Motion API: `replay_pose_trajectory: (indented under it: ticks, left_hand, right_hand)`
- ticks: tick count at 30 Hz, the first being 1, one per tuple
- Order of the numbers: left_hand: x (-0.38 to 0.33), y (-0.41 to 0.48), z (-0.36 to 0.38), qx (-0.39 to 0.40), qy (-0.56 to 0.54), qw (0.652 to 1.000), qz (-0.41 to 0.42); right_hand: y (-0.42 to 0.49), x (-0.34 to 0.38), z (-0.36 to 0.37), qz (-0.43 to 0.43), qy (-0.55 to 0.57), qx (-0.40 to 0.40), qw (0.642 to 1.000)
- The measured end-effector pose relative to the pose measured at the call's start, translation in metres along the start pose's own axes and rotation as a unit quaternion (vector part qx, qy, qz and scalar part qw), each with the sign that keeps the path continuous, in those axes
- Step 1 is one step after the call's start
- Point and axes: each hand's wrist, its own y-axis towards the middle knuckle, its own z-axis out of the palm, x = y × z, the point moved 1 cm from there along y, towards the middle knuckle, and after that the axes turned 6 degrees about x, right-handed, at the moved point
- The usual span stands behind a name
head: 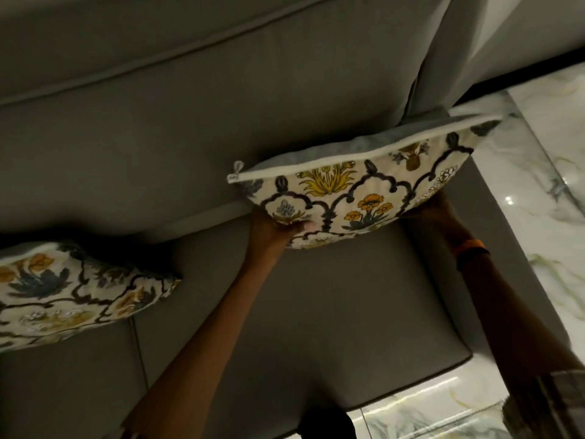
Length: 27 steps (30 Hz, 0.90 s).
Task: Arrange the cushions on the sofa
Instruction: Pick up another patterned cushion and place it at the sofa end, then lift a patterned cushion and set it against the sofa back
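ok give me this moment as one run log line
left hand: holding cushion | right hand: holding cushion | cushion: raised at sofa backrest, right end | second cushion: on seat, left

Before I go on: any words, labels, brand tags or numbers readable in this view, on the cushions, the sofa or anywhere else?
None can be read.
Held cushion: floral print only; the small tab at its zip end is too blurred to tell.
Second cushion: pattern only, blurred.
Sofa: plain grey, no label visible.
Orange wristband: no marking visible.
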Motion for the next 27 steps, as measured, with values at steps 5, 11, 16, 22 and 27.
replay_pose_trajectory:
  ticks: [5,11,16,22,27]
  left_hand:
    - [0.026,0.007,0.001,-0.026,0.067,0.997,0.022]
    - [0.094,-0.064,-0.046,-0.016,0.175,0.98,-0.092]
    - [0.178,-0.173,-0.148,0.092,0.389,0.912,-0.094]
    - [0.26,-0.306,-0.331,0.094,0.509,0.853,-0.074]
    - [0.297,-0.396,-0.475,0.086,0.544,0.83,-0.087]
  right_hand:
    - [-0.018,-0.025,0.037,0.021,0.087,-0.068,0.994]
    - [-0.11,-0.088,0.16,0.167,-0.017,-0.088,0.982]
    - [-0.208,-0.098,0.312,0.134,-0.269,0.089,0.95]
    - [-0.293,-0.034,0.492,0.088,-0.31,0.083,0.943]
    - [-0.33,0.01,0.591,0.075,-0.302,0.121,0.943]
